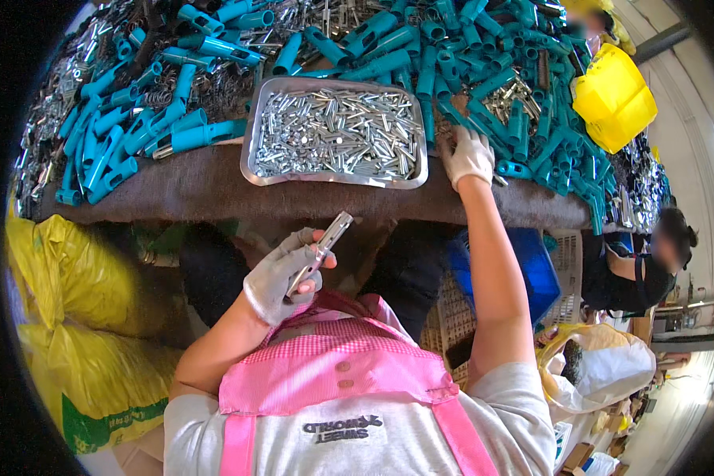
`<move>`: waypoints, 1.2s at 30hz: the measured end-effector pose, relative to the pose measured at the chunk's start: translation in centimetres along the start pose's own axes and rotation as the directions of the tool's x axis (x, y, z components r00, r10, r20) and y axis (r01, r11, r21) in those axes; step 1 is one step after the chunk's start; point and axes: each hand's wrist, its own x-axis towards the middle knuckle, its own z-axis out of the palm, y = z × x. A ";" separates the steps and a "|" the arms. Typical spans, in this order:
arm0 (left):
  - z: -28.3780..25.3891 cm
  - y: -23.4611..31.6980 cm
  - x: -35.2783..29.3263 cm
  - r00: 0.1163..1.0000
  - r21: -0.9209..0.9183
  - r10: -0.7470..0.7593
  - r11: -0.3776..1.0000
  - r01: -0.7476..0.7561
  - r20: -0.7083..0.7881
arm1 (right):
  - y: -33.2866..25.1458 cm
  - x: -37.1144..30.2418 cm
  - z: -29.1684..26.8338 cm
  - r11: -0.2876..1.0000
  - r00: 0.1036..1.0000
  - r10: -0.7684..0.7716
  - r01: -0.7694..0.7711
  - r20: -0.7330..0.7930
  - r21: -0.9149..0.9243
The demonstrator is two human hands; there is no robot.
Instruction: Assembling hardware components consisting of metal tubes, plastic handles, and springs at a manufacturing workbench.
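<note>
My left hand, in a grey-white glove with bare fingertips, is closed around a slim silver metal tube with a slot near its upper end. It holds the tube tilted above my lap, in front of the table edge. My right hand, gloved in the same way, reaches forward onto the table. Its fingers are stretched out at the near edge of a pile of teal slotted tubes, and the fingertips are partly hidden. Left of it stands a shallow metal tray full of small silver pins.
More teal tubes and loose metal parts heap up on the left of the brown-covered table. Yellow sacks stand low at left. A blue bin sits below the table at right. Another person is at far right.
</note>
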 end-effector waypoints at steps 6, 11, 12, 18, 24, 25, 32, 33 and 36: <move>0.9 0.0 -0.4 0.999 0.024 0.038 0.999 -0.039 0.036 | 1.7 0.9 -0.2 0.832 0.960 0.255 -0.154 -0.120 0.533; 0.4 0.1 0.2 0.997 0.000 0.007 1.000 -0.007 0.082 | 3.1 -0.3 -1.2 0.690 0.976 0.182 -0.041 -0.119 0.723; 0.4 0.1 0.3 0.995 -0.011 -0.035 0.999 0.036 0.090 | 1.4 -1.1 -3.0 0.819 0.993 0.110 -0.065 -0.046 0.570; 1.3 -0.4 0.4 0.998 0.006 -0.033 0.999 0.032 0.045 | 1.8 -0.9 -1.8 0.881 0.996 -0.046 0.007 0.072 0.472; 0.7 -0.3 0.3 1.000 -0.007 -0.023 1.000 0.024 0.019 | 1.8 -0.3 -1.4 0.954 0.965 0.115 -0.173 0.234 0.243; 0.6 -0.4 0.4 1.000 -0.015 -0.019 1.000 0.020 0.018 | 2.1 -0.3 -1.0 0.914 0.980 0.133 -0.181 0.151 0.365; 1.0 0.0 0.4 1.000 0.023 0.016 1.000 -0.016 -0.008 | 1.8 -0.4 -3.4 0.251 0.958 0.285 -0.077 0.002 0.965; 0.9 0.3 0.4 1.000 0.019 0.025 1.000 -0.024 -0.018 | 1.1 -1.0 -5.2 0.205 0.984 0.171 -0.088 0.053 0.975; 0.7 0.8 0.6 0.998 0.035 -0.035 0.999 0.033 0.049 | -0.6 -4.4 -9.1 0.046 0.965 -0.220 -0.135 0.142 0.990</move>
